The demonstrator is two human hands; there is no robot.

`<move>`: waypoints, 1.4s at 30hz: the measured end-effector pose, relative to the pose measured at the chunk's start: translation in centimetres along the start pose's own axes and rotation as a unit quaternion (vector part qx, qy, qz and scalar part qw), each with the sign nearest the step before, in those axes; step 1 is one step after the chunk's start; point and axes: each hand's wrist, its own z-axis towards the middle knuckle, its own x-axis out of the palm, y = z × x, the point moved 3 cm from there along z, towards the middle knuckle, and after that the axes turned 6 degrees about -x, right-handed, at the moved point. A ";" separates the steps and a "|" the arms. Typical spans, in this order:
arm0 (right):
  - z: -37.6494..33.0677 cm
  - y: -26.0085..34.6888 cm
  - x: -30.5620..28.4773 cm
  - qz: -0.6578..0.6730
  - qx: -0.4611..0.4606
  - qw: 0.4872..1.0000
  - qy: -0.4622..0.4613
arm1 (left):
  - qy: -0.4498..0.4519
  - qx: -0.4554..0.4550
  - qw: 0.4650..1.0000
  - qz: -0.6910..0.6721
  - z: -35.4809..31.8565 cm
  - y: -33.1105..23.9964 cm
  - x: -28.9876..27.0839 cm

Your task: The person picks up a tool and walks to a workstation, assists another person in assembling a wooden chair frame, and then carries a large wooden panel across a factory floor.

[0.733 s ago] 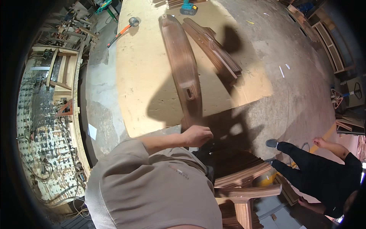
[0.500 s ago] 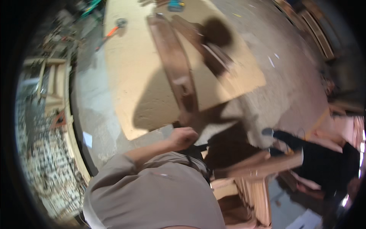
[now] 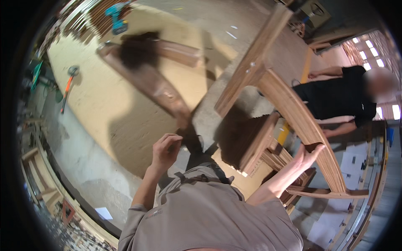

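Note:
My right hand (image 3: 309, 157) grips a large brown wooden frame (image 3: 293, 105), its fingers wrapped round the long curved member. The frame is held up at my right, with a straight crosspiece at its upper end and a thin bar at its lower end. My left hand (image 3: 164, 149) is loosely curled in front of my body; I cannot make out whether anything small is in it. Beyond that hand, a curved wooden piece (image 3: 157, 89) lies on a pale board (image 3: 83, 54). A shorter wooden piece (image 3: 180, 53) meets its far part, partly under a dark shadow.
A teal cordless drill (image 3: 116, 20) and an orange-handled hammer (image 3: 68, 87) lie at the far left. Stacked wooden parts (image 3: 259, 144) stand close at my right. Past the frame is a person in black (image 3: 331, 96). Slatted wood (image 3: 102, 16) lies at the far end.
My view has swung to the right. The wooden frame has come up at my right, and my right hand now shows on it. My left hand stays curled before me.

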 end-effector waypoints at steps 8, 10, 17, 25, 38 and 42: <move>-11.7 2.5 5.3 0.042 0.031 0.976 0.211 | -0.076 -0.136 0.988 -0.021 -17.3 8.2 -17.0; -14.5 2.7 7.5 0.052 0.053 0.975 0.208 | -0.091 -0.182 0.978 -0.042 -21.2 9.7 -21.2; -22.5 -2.2 14.3 0.083 0.105 0.961 0.244 | -0.079 -0.196 0.976 -0.058 -20.3 14.9 -32.1; -30.8 -11.7 20.0 0.120 0.133 0.951 0.252 | -0.070 -0.105 0.992 -0.012 -4.0 18.3 -41.3; -37.1 -26.3 31.0 0.195 0.264 0.883 0.334 | 0.071 -0.110 0.991 0.033 31.1 20.4 -49.0; -42.9 -30.5 35.4 0.186 0.258 0.871 0.374 | 0.051 -0.055 0.997 -0.013 40.1 24.0 -49.0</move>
